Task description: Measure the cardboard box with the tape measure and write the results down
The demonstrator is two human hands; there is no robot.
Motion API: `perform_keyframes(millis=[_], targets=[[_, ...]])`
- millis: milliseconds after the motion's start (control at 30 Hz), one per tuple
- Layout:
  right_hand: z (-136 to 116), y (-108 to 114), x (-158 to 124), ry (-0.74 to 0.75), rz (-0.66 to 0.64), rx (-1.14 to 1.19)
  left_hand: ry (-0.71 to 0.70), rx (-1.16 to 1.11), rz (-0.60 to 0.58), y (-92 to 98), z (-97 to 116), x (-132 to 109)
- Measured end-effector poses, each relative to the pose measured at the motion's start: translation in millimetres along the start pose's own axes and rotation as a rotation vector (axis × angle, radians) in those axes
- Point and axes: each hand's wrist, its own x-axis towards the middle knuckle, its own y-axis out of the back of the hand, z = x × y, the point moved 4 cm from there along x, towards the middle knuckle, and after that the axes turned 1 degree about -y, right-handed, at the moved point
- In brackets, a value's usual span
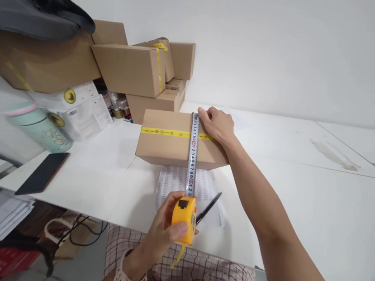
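Note:
My left hand, with a pale watch on its wrist, is closed around a yellow tape measure near the table's front edge. The metal blade runs out across the top of a cardboard box that has yellow printed tape along it. At the box's far edge, my right hand is closed over the blade's end, its thumb beside the tip; some fingertips are hidden. A dark pen slants behind the tape measure; I cannot tell if it is held. Printed paper lies partly under the box.
Several cardboard boxes are stacked at the back left, with dark fabric on top. A mint tumbler, a white carton and a black phone are on the left. Cables hang below the white table.

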Motion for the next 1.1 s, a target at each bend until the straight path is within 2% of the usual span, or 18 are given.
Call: perform_keyframes(millis=[367, 467, 500, 567, 667, 733, 767, 833, 900, 1000, 1100], targets=[[-0.9, -4.6, 0.2, 0.002, 0.030, -0.086, -0.024, 0.035, -0.033, 0.3, -4.3, 0.1], [-0.2, -3.2, -1.0, 0.012, 0.033, -0.087, -0.100, 0.036, -0.046, 0.7, -5.0, -6.1], [-0.4, -2.5, -2.2, 0.017, 0.032, -0.090, -0.176, 0.044, -0.041, 2.1, -2.1, -9.3], [-2.0, -0.9, -6.9, 0.033, 0.035, -0.102, -0.416, 0.094, 0.027, 10.2, 11.3, -16.8], [-7.9, 3.4, -22.4, 0.072, 0.082, -0.118, -0.831, 0.209, 0.293, 36.4, 43.8, -26.9], [-11.1, 8.1, -39.1, 0.091, 0.140, -0.090, -0.990, 0.211, 0.470, 58.7, 63.3, -28.2], [-11.4, 10.9, -49.3, 0.095, 0.174, -0.057, -1.015, 0.169, 0.516, 69.6, 69.9, -26.4], [-7.8, 17.1, -72.2, 0.082, 0.251, 0.054, -0.953, 0.056, 0.532, 87.8, 74.8, -19.6], [1.9, 22.0, -96.7, 0.032, 0.325, 0.215, -0.815, -0.063, 0.505, 98.8, 69.4, -13.6], [22.2, 21.2, -128.7, -0.102, 0.360, 0.466, -0.613, -0.199, 0.466, 102.9, 53.4, -9.6], [36.4, 17.4, -144.8, -0.187, 0.391, 0.587, -0.539, -0.234, 0.437, 101.1, 47.1, -4.8]])
